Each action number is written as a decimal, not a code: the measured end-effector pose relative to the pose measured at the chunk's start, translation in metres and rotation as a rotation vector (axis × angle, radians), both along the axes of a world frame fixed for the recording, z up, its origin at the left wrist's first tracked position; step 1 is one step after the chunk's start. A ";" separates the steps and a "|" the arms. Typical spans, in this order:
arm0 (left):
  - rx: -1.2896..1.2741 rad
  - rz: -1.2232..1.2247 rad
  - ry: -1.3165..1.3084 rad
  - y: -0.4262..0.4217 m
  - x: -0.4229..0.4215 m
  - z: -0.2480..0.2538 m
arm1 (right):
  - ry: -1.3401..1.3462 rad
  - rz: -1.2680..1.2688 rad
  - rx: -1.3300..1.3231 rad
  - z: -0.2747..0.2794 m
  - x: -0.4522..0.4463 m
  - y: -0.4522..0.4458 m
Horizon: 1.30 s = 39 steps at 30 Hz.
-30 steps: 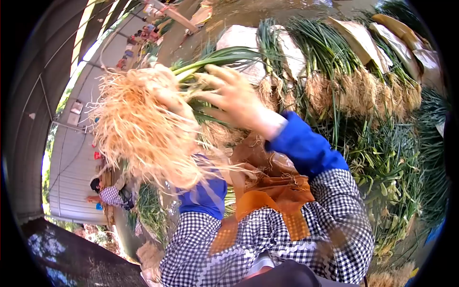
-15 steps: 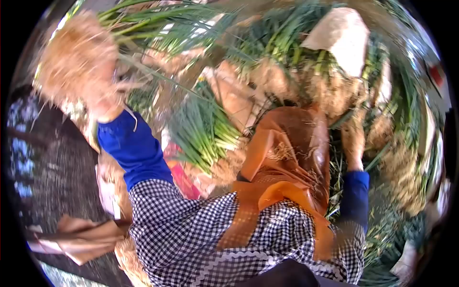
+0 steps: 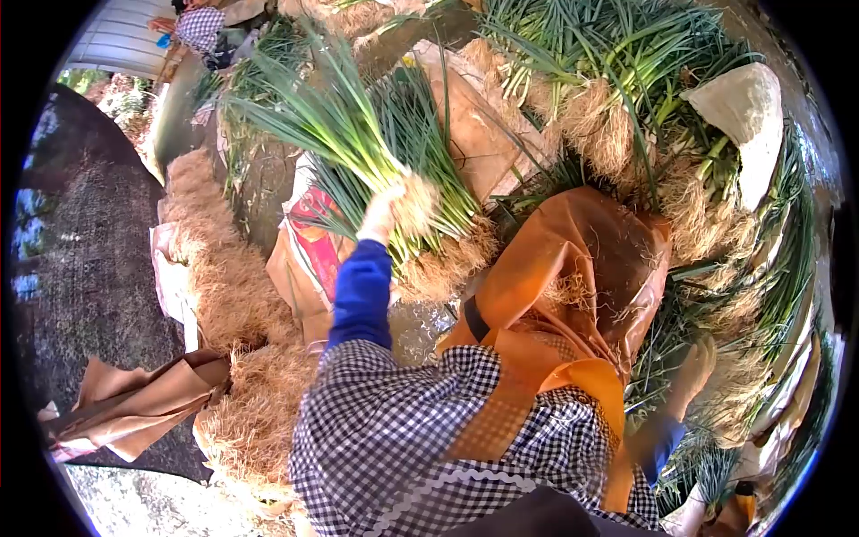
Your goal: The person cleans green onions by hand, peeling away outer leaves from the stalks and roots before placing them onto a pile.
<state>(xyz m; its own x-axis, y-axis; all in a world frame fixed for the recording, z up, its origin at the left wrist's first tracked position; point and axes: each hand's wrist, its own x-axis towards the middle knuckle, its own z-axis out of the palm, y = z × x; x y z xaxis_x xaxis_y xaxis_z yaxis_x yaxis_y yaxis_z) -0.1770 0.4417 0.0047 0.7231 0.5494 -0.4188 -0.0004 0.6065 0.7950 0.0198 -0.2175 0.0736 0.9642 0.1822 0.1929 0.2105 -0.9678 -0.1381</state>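
My left hand (image 3: pixel 380 217) is closed around the lower stems of a bunch of green onions (image 3: pixel 358 125), its leaves pointing up and left and its pale roots beside my fingers. This bunch is over a pile of green onions (image 3: pixel 456 201), whose roots face me; whether it rests on the pile I cannot tell. Slightly blurred, my right hand (image 3: pixel 693 371) has its fingers stretched out, with nothing visible in them. It is low on the right, near cut leaves and rooty onion bunches (image 3: pixel 729 385).
An orange apron (image 3: pixel 573 268) covers my lap. More green onions (image 3: pixel 617 45) lie at the back right beside a pale sack piece (image 3: pixel 747 121). A long root heap (image 3: pixel 233 286) runs along the left, by dark netting (image 3: pixel 98 251). Another person (image 3: pixel 199 31) is far back left.
My left hand has come down and right from the upper left with the green onion bunch, onto or over the pile. My right hand has moved toward me, away from the onions at right.
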 end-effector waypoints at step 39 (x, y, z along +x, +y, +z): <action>0.988 0.184 1.047 0.015 -0.150 -0.126 | 0.666 0.307 -0.431 -0.142 -0.027 -0.144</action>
<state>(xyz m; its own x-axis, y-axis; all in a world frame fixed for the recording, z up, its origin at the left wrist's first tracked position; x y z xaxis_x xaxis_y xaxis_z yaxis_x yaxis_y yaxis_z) -0.3269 0.4567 -0.1218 0.2184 0.9704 -0.1028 0.8156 -0.1237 0.5652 -0.0076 -0.3612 -0.0689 0.7477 0.3812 -0.5437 0.4778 -0.8775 0.0417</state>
